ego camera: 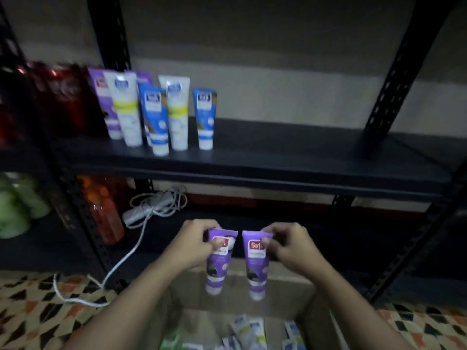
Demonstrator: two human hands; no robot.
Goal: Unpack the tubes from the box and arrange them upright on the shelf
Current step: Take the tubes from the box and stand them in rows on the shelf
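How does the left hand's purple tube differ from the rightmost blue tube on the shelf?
The purple tube hangs pinched near its top by the left hand; the blue tube stands unsupported on the shelf. The purple tube's logo is red, the blue tube's blue. Both point cap down.

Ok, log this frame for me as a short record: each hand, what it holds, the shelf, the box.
left hand: pinches the top of the left purple tube, cap hanging down
right hand: pinches the top of the right purple tube, cap hanging down
position: both tubes side by side above the box, below the shelf
shelf tubes: purple, white and blue, upright at the left end
boxed tubes: several lying loose, blurred
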